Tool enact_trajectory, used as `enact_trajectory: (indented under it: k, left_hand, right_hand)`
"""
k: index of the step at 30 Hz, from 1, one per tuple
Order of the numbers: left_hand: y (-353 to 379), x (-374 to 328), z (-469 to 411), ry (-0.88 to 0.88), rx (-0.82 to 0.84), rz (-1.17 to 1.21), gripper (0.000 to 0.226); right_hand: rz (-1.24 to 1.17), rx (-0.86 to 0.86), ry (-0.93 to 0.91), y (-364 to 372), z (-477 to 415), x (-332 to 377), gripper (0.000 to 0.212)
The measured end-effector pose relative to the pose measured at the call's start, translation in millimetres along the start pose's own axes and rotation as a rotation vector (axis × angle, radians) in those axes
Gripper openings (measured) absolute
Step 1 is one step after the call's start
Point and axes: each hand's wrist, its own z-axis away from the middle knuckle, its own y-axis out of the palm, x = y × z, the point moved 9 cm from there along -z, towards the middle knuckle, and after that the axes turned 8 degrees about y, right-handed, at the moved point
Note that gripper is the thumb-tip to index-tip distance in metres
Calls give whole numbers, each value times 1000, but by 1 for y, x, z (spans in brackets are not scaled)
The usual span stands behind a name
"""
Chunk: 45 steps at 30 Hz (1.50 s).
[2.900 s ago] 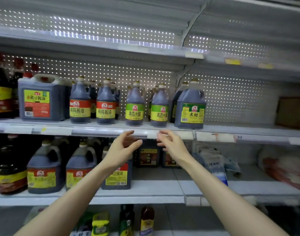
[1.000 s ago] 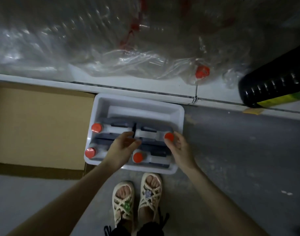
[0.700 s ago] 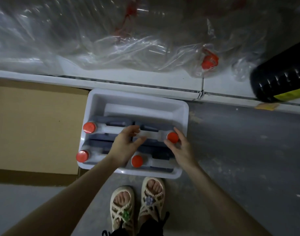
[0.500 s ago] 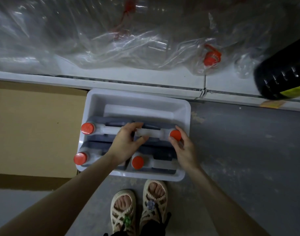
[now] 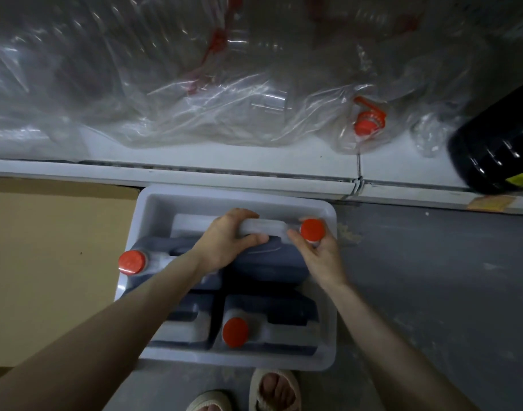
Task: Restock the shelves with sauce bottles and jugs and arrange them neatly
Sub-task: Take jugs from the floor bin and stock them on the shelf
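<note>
A white plastic crate point(image 5: 328, 360) sits on the floor with several dark sauce jugs capped in red. My left hand point(image 5: 227, 241) grips the pale handle of the back right jug point(image 5: 272, 262), which is raised above the others. My right hand point(image 5: 319, 253) holds the same jug at its neck, just under its red cap point(image 5: 312, 229). Another jug point(image 5: 153, 262) stands at the back left, and a further one point(image 5: 254, 330) at the front right. My left forearm hides most of the front left jug.
A flat cardboard sheet point(image 5: 52, 262) lies left of the crate. Beyond it runs the white bottom shelf edge point(image 5: 224, 170), piled with clear plastic wrap and empty bottles point(image 5: 224, 84). A big dark bottle point(image 5: 497, 149) lies at the far right. Grey floor point(image 5: 432, 277) spreads right; my sandalled feet point(image 5: 272, 390) are below.
I turned from the shelves down to the crate. My left hand closed round the back right jug's handle, my right took its neck, and the jug rose out of the row.
</note>
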Motion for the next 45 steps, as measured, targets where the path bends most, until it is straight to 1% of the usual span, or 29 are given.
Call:
enact_trajectory:
  k: [2, 5, 8, 9, 12, 16, 20, 22, 24, 26, 30, 34, 37, 41, 43, 45]
  left_hand:
    - [-2, 5, -11, -2, -22, 20, 39]
    - [-6, 10, -27, -3, -45, 19, 32]
    - [-8, 9, -30, 37, -62, -28, 29]
    - [-9, 5, -29, 62, -73, -36, 30]
    - [-21, -12, -27, 91, -109, -32, 30]
    - [-53, -60, -10, 126, -134, -10, 26]
    - [-104, -145, 34, 134, -125, 31, 29]
    - [-134, -195, 59, 159, -114, 47, 29]
    - [-169, -249, 86, 190, -128, 39, 28]
    - [-207, -299, 112, 212, -161, 26, 32]
    - [-292, -415, 173, 291, -202, 66, 19]
    - [-375, -528, 234, 392, -264, 25, 25]
    - [-421, -582, 263, 447, -321, -20, 28]
    - [-477, -654, 305, 534, -376, -20, 30]
    - [-501, -685, 321, 581, -412, -27, 31]
    - [-520, -712, 336, 625, -450, -38, 37]
  right_hand:
    - [-20, -32, -43, -1, -11, 4, 17]
    - [-45, -84, -121, -4, -24, 16, 19]
    - [-25, -63, -170, -4, -28, 25, 17]
    - [-17, -48, -181, -5, -26, 30, 17]
    - [-27, -22, -248, -10, -20, 52, 33]
    - [-25, -44, -299, -27, 11, 103, 33]
    - [-38, -89, -323, -63, 81, 180, 34]
    - [-40, -109, -337, -81, 120, 224, 27]
    - [-16, -140, -374, -101, 167, 277, 20]
    - [-23, -149, -409, -117, 211, 330, 25]
    - [-56, -128, -429, -148, 307, 443, 29]
    - [-39, -132, -529, -180, 403, 557, 24]
    - [-8, -134, -599, -194, 453, 619, 24]
    - [-29, -143, -647, -213, 517, 693, 23]
    - [-41, -148, -674, -218, 541, 722, 23]
    - [-52, -156, -710, -226, 563, 746, 28]
